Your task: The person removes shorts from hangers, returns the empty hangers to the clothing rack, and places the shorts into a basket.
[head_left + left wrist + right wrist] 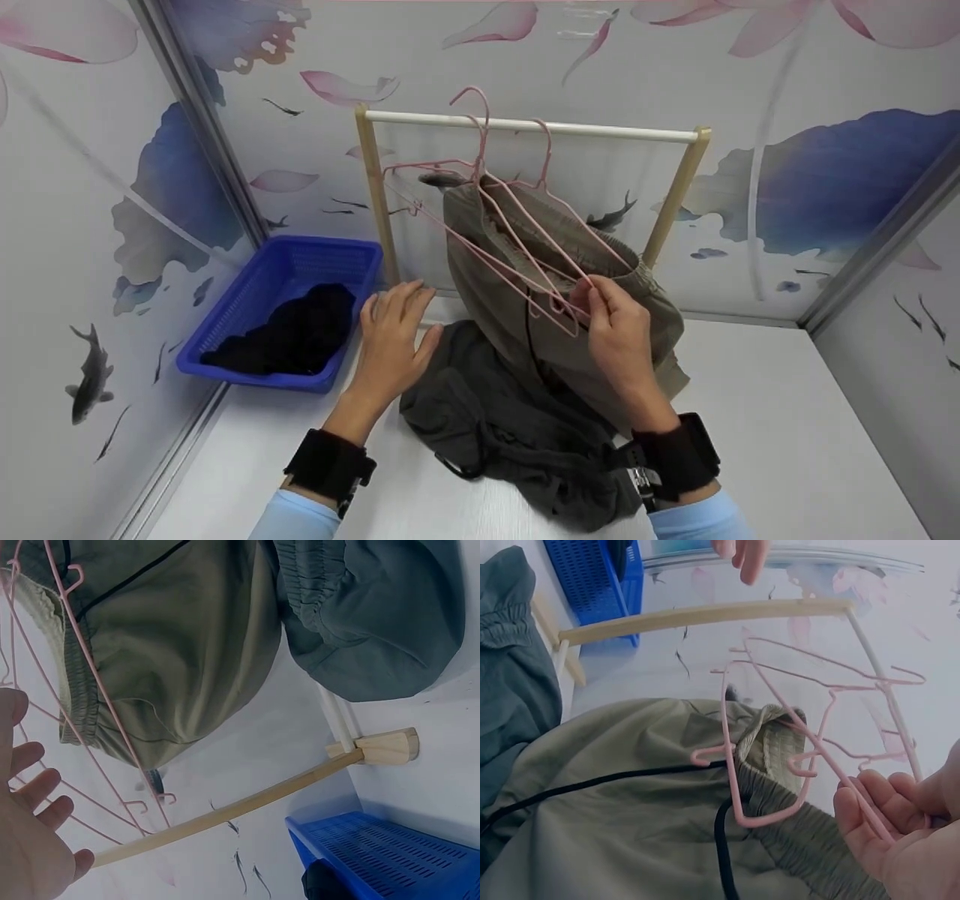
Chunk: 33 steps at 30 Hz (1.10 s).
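Note:
My right hand pinches the wire of a pink clothes hanger at its lower side. In the right wrist view, the fingers curl round the pink wire. An olive garment with a gathered elastic waist and a black drawstring hangs behind and below the hangers. Another pink hanger hooks on the rack bar, its lower part inside the waist opening. My left hand is held up left of the olive garment, fingers spread and holding nothing. A dark grey garment lies crumpled on the table below.
A small rack with a white bar and wooden posts stands against the back wall. At the left is a blue basket with black cloth inside. Printed walls enclose the white table.

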Motion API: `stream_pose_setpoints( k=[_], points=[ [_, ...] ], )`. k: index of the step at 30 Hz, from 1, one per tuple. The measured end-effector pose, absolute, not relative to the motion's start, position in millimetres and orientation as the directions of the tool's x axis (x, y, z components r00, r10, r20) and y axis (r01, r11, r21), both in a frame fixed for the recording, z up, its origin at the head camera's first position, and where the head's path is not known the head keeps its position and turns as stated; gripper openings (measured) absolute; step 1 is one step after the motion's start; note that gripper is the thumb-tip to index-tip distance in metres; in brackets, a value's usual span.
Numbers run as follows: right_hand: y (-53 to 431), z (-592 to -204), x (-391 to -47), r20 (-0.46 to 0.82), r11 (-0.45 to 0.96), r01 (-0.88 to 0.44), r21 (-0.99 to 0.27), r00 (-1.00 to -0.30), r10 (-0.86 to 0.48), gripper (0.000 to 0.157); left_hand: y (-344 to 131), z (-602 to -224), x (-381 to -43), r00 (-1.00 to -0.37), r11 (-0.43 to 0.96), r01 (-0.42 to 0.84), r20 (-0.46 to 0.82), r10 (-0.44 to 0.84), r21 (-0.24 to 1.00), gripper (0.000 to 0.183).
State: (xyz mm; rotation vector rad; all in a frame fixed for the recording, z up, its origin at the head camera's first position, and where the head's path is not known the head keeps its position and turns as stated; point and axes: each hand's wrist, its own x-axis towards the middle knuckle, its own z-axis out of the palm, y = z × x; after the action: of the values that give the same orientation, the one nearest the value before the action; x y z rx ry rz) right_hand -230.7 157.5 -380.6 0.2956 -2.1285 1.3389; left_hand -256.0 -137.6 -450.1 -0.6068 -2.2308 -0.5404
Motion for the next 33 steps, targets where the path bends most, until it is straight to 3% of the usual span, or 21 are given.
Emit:
stream_pose_setpoints(
  k=[20, 33],
  points=[
    [144.3, -383.6, -235.7, 0.538, 0.505, -0.447, -0.739, -0.842, 0.043, 0.021, -132.4, -461.1, -255.6, -0.661, 0.818, 0.530, 0.714, 0.232, 0.224, 0.043],
    [157.0, -399.0, -229.1, 0.527, 0.452, -0.489, -0.746, -0.848, -0.048, 0.020, -104.8, -467.1, -234.0, -0.780, 0.779, 0.456, 0.614, 0.118, 0.429, 0.049]
  ],
)
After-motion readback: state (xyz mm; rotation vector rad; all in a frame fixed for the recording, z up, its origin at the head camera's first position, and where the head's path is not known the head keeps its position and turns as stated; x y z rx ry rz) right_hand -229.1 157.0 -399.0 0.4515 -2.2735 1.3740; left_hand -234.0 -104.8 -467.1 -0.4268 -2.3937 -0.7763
